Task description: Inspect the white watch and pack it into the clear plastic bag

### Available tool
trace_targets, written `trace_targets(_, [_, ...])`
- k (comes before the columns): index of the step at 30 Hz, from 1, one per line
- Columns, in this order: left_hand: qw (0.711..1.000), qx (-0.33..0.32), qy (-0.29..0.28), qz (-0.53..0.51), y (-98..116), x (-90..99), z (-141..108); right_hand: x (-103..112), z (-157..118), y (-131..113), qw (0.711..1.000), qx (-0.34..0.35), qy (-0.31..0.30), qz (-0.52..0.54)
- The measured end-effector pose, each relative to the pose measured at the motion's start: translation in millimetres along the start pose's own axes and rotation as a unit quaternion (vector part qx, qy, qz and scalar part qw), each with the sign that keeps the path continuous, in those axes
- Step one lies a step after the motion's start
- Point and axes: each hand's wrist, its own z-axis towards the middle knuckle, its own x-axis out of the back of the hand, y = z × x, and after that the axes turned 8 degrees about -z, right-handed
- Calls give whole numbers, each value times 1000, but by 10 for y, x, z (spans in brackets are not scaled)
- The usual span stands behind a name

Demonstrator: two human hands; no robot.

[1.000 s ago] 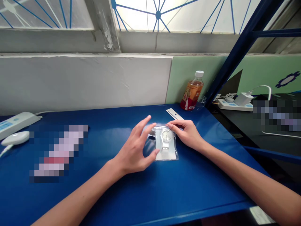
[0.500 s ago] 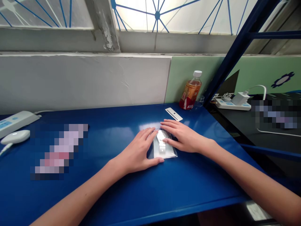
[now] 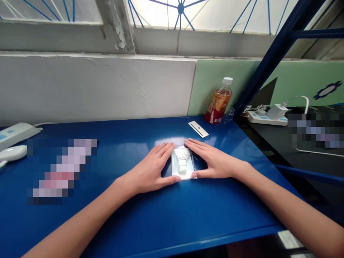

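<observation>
A white watch [image 3: 183, 154] lies in a clear plastic bag [image 3: 188, 173] on the blue table [image 3: 150, 222]. My left hand [image 3: 156, 166] rests flat at the bag's left side, its thumb at the lower edge and its fingertips by the upper left corner. On the right, my right hand [image 3: 213, 159] touches the bag's edge with fingers outstretched and thumb at the lower right corner. Both hands are spread, and neither is wrapped round anything.
Behind the hands lies a white card [image 3: 198, 129]. A bottle with a red and orange label [image 3: 218, 102] stands near a blue post [image 3: 264, 68]. A power strip [image 3: 18, 134], a white device [image 3: 13, 153] and a blurred-out object [image 3: 66, 165] are at left.
My right thumb has moved off the watch down to the bag's lower right corner, and the watch face now shows. The bag lies straighter. The view has shifted slightly.
</observation>
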Motion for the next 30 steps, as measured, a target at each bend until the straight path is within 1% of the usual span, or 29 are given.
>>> trace_targets(5, [1000, 7, -6, 8, -12, 3, 0, 9, -13, -5, 1000, -5, 6, 10])
trace_targets(11, [999, 23, -11, 31, -24, -46, 6, 36, -30, -42, 999, 4, -31, -22])
trace_targets(15, [999, 30, -24, 36, -33, -54, 10, 19, -44, -43, 999, 2, -27, -20])
trace_targets(21, [999, 30, -16, 41, -28, -58, 10, 37, -35, -70, 998, 1, -40, -46])
trace_targets(25, [999, 32, -13, 40, -32, -63, 13, 52, -40, -103, 997, -2, -38, -65])
trace_targets(30, [999, 29, -5, 31, -33, -64, 9, 15, -62, -87, 998, -5, -20, -53])
